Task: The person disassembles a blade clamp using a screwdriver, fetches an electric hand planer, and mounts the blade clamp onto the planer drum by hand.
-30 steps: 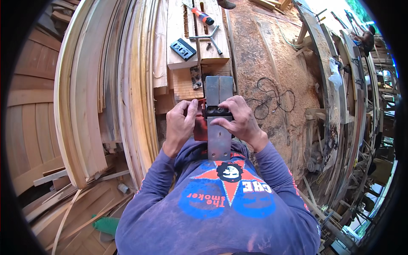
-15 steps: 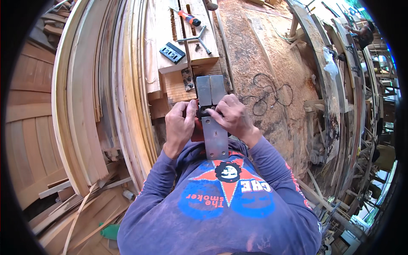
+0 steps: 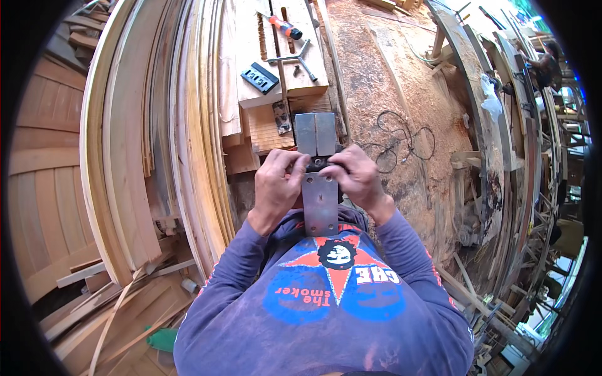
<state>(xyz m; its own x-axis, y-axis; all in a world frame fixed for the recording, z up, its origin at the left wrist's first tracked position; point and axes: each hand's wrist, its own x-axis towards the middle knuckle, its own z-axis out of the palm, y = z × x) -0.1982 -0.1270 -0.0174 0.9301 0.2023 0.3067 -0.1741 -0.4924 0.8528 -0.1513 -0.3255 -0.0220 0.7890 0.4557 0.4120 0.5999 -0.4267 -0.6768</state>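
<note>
Against my belly lies an electric hand planer with its metal sole [image 3: 320,207] turned up and the split front plate [image 3: 315,133] pointing away from me. In the gap between the plates sits the dark cutter drum [image 3: 318,163], with a round bolt head at its middle. My left hand [image 3: 279,183] pinches at the left end of the drum, thumb and fingers pressed together. My right hand [image 3: 360,178] is closed likewise at the right end, fingers curled. Any small part under the fingertips is hidden. The planer's body is mostly covered by the sole and my hands.
Beyond the planer, a slotted wooden block [image 3: 301,84] carries a three-armed wrench [image 3: 298,59], an orange-and-black screwdriver [image 3: 286,27], a black slotted part [image 3: 259,78] and a small bolt [image 3: 296,71]. Long boards [image 3: 119,144] stand left. A black cord [image 3: 401,141] lies on sawdust. Another person [image 3: 549,66] is far right.
My left hand has moved right, over the sole's edge, onto the drum. My right hand has shifted right to the drum's other end, uncovering its middle.
</note>
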